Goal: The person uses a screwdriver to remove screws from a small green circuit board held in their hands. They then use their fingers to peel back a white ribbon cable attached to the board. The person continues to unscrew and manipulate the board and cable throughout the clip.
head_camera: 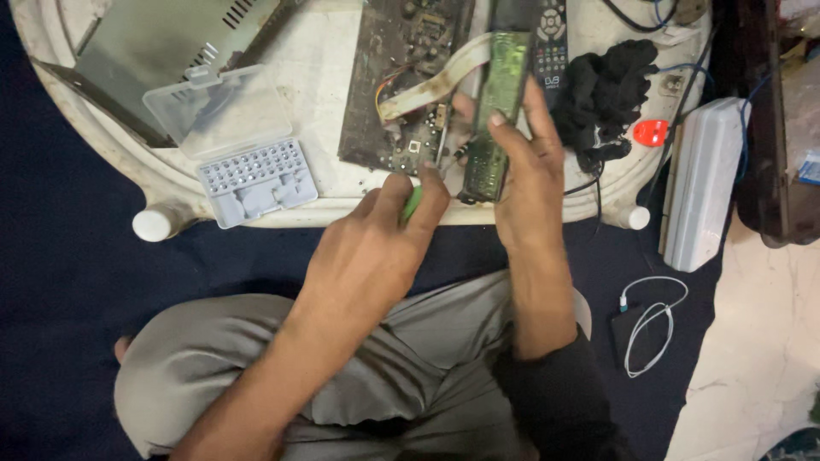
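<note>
Two hands at my worktop [325, 85]: left hand [376, 248] in a clenched grip on a green-handled screwdriver [413, 203], right hand [528, 175] grasping a narrow green circuit board [495, 102].

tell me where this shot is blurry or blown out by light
Head view: the white box at right is overexposed, its surface washed out; the left hand and the green-handled tool look slightly smeared; the right hand and the green circuit board are softly focused; the dark cloth loses detail in shadow.
</note>
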